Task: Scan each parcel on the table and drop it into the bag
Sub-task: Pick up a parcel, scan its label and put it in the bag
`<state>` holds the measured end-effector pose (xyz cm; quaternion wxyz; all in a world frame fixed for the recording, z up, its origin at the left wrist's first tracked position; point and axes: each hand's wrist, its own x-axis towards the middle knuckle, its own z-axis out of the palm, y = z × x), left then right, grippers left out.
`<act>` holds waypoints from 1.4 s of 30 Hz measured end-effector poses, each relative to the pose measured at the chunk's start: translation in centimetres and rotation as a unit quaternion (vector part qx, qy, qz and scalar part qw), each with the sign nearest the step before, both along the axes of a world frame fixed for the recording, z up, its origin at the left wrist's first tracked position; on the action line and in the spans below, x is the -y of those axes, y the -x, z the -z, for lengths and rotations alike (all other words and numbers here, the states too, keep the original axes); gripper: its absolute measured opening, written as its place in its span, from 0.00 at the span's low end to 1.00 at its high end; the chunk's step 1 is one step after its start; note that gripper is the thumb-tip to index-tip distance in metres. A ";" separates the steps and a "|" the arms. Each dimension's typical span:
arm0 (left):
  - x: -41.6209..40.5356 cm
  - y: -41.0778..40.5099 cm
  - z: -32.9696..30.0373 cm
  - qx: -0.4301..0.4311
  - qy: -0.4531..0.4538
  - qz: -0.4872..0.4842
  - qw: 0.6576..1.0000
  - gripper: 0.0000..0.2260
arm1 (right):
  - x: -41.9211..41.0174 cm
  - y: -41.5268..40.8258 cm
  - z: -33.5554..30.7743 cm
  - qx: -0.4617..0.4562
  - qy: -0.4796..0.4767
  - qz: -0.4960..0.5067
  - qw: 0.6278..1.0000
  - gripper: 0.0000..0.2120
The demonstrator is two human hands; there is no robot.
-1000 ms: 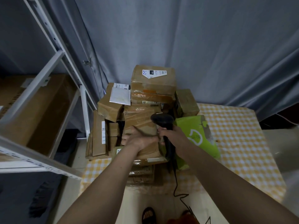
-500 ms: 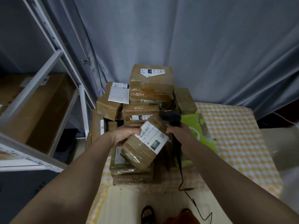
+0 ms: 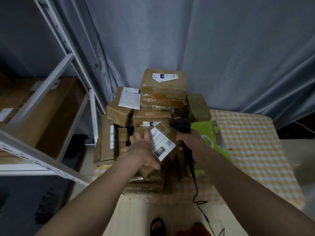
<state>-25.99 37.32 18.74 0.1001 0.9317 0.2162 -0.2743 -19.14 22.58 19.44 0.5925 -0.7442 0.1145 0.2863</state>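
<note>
From my head view, my left hand (image 3: 142, 149) holds a taped brown parcel (image 3: 163, 142) tilted above the near edge of the pile (image 3: 153, 106), thumb under its near end and fingers spread along its left side, the white label (image 3: 162, 143) turned up toward me. My right hand (image 3: 192, 138) is curled round the handle of the black scanner (image 3: 180, 125), whose head sits just beside the parcel's far right corner — its cord (image 3: 196, 193) trails down toward me. The green bag (image 3: 211, 132) lies to the right on the checked table (image 3: 255, 142). Half a second ago the parcel sat a little lower and more level; now it is tipped steeper toward the scanner.
</note>
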 end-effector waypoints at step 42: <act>-2.8 -4.1 -0.6 0.383 -0.011 0.008 0.924 0.51 | 1.1 2.1 -4.4 0.168 0.014 -0.107 0.980 0.14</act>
